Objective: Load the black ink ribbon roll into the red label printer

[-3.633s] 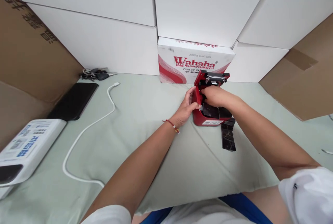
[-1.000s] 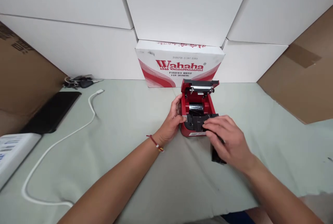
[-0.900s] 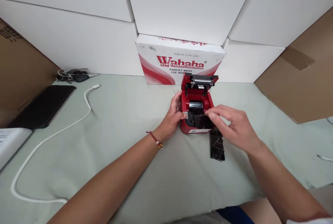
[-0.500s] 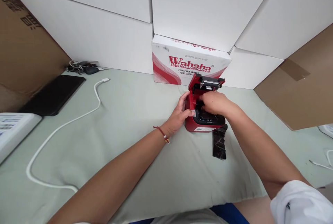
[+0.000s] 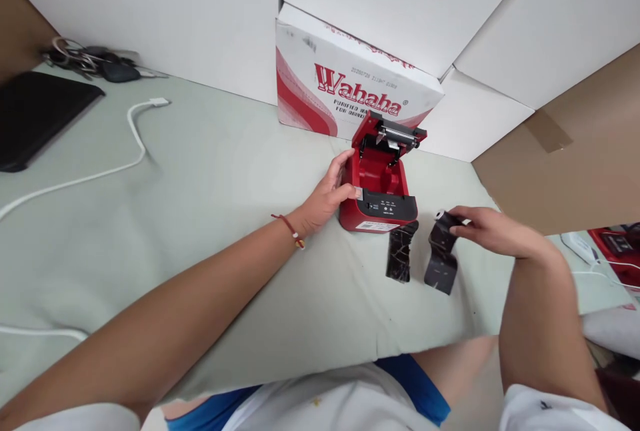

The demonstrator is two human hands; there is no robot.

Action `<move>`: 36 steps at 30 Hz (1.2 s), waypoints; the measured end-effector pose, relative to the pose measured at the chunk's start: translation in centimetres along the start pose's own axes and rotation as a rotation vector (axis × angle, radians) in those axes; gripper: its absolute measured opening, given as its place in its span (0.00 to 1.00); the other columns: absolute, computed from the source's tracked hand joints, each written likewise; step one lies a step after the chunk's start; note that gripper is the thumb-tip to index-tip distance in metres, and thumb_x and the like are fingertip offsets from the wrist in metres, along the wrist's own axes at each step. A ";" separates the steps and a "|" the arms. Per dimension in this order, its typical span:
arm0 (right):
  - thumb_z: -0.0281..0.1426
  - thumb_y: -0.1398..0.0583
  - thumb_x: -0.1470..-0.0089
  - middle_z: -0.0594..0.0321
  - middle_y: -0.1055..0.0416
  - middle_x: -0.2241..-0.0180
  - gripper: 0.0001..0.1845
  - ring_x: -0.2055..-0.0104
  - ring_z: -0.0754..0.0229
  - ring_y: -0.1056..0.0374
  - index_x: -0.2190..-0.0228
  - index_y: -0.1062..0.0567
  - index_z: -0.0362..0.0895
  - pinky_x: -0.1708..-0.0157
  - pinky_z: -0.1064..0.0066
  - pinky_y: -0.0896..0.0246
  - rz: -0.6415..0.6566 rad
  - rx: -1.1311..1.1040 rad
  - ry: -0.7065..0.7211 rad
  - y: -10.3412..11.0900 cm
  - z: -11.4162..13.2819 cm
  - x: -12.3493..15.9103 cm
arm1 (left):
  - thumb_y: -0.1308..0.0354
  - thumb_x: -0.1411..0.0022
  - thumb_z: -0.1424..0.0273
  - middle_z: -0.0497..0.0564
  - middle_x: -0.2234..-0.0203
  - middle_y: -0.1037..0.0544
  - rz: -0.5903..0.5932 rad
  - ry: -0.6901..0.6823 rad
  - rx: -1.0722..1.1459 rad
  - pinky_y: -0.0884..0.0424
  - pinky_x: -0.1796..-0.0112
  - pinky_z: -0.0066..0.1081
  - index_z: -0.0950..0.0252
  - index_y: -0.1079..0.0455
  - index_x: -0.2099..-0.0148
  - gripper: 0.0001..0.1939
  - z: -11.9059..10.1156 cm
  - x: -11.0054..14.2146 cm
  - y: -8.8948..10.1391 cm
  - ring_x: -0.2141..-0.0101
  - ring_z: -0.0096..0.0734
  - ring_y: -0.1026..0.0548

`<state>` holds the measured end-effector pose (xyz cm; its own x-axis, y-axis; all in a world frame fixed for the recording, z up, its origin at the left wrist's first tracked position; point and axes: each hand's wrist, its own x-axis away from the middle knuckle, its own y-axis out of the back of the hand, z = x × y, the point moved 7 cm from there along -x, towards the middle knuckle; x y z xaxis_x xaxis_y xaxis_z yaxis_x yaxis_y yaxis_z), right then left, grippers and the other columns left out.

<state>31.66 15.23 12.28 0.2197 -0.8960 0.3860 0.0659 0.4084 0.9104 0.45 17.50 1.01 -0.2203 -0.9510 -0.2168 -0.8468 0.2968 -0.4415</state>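
A small red and black receipt printer (image 5: 377, 214) stands on the cloth-covered table with its lid (image 5: 393, 134) raised. Its red inner bay shows nothing in it. My left hand (image 5: 327, 194) grips the printer's left side, thumb on the grey tab at the front corner. To the right of the printer, my right hand (image 5: 475, 227) pinches a small roll of black paper (image 5: 443, 251), whose loose strip hangs down toward the table. Between the roll and the printer's front lies a crumpled black strip (image 5: 400, 254).
Behind the printer stands a Wahaha water carton (image 5: 320, 97) against white boxes (image 5: 380, 11). At left are keys (image 5: 100, 61), a black flat device (image 5: 40, 117) and a white cable (image 5: 135, 127). A brown cardboard box (image 5: 560, 157) borders the right; a red object (image 5: 620, 251) lies beyond.
My right hand has come out of the printer and moved right with the black paper roll. My left hand stays on the printer. The view has shifted.
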 end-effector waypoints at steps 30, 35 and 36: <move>0.27 0.40 0.36 0.48 0.17 0.49 0.21 0.52 0.42 0.21 0.43 0.21 0.46 0.58 0.58 0.30 -0.280 0.354 0.102 1.5 18.0 -6.9 | 0.33 0.43 0.66 0.53 0.26 0.34 0.001 -0.001 0.000 0.46 0.25 0.57 0.53 0.42 0.26 0.44 0.3 -0.1 0.1 0.25 0.56 0.41; 0.25 0.39 0.37 0.47 0.16 0.50 0.21 0.52 0.41 0.20 0.44 0.20 0.46 0.59 0.58 0.30 -0.227 0.385 0.073 0.9 18.5 -8.8 | 0.32 0.44 0.65 0.53 0.30 0.31 0.007 0.004 0.008 0.50 0.24 0.58 0.52 0.42 0.25 0.46 0.3 -0.2 0.1 0.25 0.57 0.41; 0.25 0.39 0.37 0.48 0.17 0.48 0.22 0.50 0.40 0.20 0.44 0.20 0.46 0.57 0.57 0.29 -0.230 0.359 0.092 0.8 18.3 -8.9 | 0.31 0.44 0.65 0.53 0.30 0.30 0.004 0.009 0.013 0.50 0.24 0.58 0.52 0.42 0.25 0.46 0.4 -0.2 0.1 0.25 0.57 0.41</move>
<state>11.97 20.37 12.25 0.3260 -0.9305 0.1668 -0.2158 0.0986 0.9715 0.62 17.77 0.73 -0.2282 -0.9505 -0.2109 -0.8394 0.3018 -0.4521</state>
